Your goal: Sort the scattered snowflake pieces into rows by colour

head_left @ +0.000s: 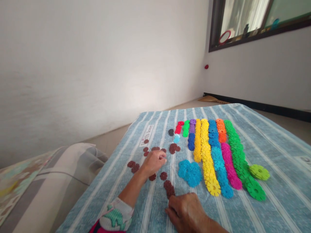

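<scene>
Brown notched plastic discs (152, 177) lie scattered over the left middle of a striped cloth. Among them is my left hand (155, 161), palm down with its fingers curled together; whatever they hold, if anything, is hidden. Nearer to me, a short overlapping row of brown discs (169, 188) reaches up to my right hand (186, 210). Its fingers are bent closed at the near end of that row, and what is in them cannot be seen. A single brown disc (163, 176) lies between both hands. Beyond my left hand is a small brown cluster (174, 148).
Overlapping disc rows lie to the right: yellow (205, 145), blue (213, 131), magenta (229, 165), green (234, 145) and others. A light-blue heap (190, 172) sits beside the yellow row. A lime disc (259, 172) rests at the right. Grey-striped fabric (65, 181) is at left.
</scene>
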`<state>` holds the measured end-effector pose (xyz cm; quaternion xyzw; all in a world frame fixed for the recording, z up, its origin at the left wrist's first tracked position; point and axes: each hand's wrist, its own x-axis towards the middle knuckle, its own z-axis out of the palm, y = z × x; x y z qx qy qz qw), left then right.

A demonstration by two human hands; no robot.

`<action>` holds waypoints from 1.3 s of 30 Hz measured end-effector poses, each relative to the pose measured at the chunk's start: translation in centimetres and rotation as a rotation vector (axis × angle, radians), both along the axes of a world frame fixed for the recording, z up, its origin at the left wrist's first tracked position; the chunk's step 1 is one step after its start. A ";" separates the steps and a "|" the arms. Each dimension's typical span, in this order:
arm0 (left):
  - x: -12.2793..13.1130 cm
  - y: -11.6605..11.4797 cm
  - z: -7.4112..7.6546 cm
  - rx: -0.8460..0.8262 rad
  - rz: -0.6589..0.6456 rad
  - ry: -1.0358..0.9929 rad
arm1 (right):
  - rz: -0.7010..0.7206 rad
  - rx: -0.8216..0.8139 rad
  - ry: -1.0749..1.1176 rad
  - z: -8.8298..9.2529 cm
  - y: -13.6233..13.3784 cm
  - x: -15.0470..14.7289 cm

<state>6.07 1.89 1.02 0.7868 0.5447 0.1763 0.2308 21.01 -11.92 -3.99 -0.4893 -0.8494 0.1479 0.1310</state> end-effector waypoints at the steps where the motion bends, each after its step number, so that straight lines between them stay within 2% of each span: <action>1: -0.4 -0.5 0.0 -0.020 -0.020 0.013 | -0.003 0.001 -0.003 0.1 0.0 0.0; 8: -1.3 -3.1 -0.6 -0.107 -0.119 0.074 | -0.021 0.020 0.085 0.0 -0.4 0.2; 11: -1.1 -3.5 -0.6 -0.109 -0.158 0.113 | -0.026 -0.014 0.225 0.0 -0.4 0.7; 16: -0.8 -3.7 -0.2 -0.108 -0.156 0.110 | -0.017 -0.359 0.715 0.5 0.2 1.6; 18: -0.8 -3.8 0.0 -0.134 -0.132 0.082 | 0.007 -0.472 0.817 0.6 0.4 1.9; 22: -0.9 -4.0 0.2 -0.234 -0.097 -0.027 | 0.029 -0.508 0.777 0.7 0.2 2.1; 25: -1.0 -3.8 0.2 -0.297 -0.088 -0.117 | 0.020 -0.443 0.719 0.8 0.1 2.1; 28: -0.9 -3.1 0.1 -0.282 -0.048 -0.191 | 0.009 -0.355 0.670 0.7 0.1 2.0; 34: 1.3 0.4 -0.6 -0.121 0.068 -0.257 | 0.005 -0.314 0.608 0.5 0.5 1.6; 39: 3.4 3.2 -1.8 -0.082 0.160 -0.293 | 0.020 -0.309 0.555 0.7 0.6 1.5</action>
